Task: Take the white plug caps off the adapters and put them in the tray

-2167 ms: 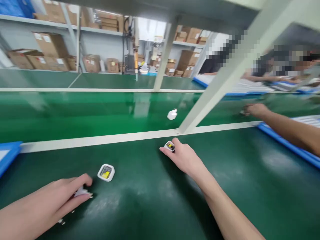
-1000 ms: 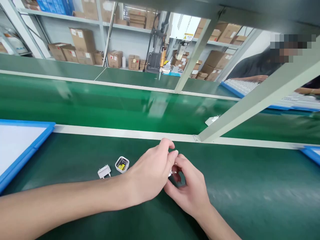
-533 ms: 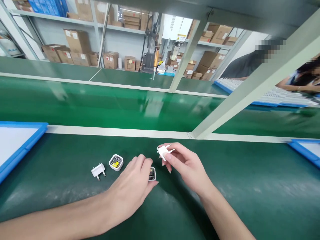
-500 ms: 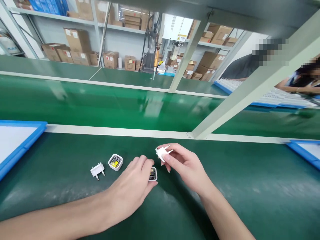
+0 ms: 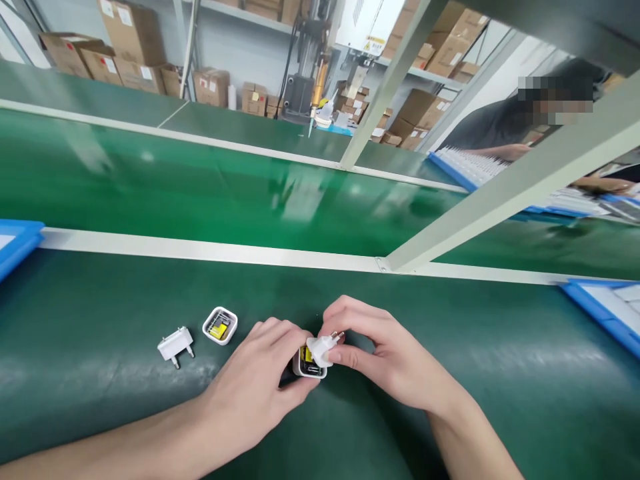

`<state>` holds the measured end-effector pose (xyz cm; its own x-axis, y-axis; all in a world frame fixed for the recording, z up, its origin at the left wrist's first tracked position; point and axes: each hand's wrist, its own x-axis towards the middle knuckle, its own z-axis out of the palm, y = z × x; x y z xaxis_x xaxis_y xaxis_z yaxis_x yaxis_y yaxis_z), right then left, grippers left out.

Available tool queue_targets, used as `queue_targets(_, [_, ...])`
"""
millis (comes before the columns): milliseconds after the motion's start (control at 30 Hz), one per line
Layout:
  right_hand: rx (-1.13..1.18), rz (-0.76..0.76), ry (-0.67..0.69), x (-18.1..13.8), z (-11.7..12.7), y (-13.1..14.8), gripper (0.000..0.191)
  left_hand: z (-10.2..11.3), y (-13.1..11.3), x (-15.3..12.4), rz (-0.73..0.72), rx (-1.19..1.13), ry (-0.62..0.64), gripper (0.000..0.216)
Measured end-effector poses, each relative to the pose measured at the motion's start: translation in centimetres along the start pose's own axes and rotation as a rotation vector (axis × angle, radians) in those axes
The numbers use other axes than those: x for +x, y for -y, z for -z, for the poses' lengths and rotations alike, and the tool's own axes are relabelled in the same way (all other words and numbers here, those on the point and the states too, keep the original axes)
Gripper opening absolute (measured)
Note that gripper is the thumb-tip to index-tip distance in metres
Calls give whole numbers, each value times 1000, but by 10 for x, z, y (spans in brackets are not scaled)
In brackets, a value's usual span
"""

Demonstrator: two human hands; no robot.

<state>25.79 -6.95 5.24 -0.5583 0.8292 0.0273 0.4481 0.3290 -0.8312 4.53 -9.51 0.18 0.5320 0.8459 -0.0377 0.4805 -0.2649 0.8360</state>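
My left hand [image 5: 270,370] is closed round a white charger housing [image 5: 303,371] whose open top shows a yellow part and dark electronics. In my right hand [image 5: 373,350], pinched between thumb and fingers, is a white two-pin plug cover [image 5: 320,350], its pins pointing up and right. The cover sits tilted at the housing's open top; whether the two touch I cannot tell. Left of my hands, a second open charger housing [image 5: 220,326] stands on the green work surface. Beside it lies another plug cover [image 5: 175,346], pins toward me.
Blue-edged trays stand at the left [image 5: 20,243] and right [image 5: 600,313]. A pale metal post [image 5: 480,193] slants up from the rail [image 5: 210,249] behind my hands. Beyond the green belt [image 5: 200,193] are a bench machine [image 5: 300,93], shelved cartons and people at the right.
My right hand has brought the plug cover down and left to the open top of the housing in my left hand. The camera view has shifted too.
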Motion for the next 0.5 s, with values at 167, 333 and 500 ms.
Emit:
queue_targets(167, [12,17,55,3,-9,-1,11,4,13,-4,58,-136,7,45])
queue_targets(333, [-132,-3,38,2,-23,4,8,1,13,-7,101,-171,-37,47])
queue_targets(500, [-145,31,-13,1,-25,3,6,3,13,-6,147,-245,-55,51])
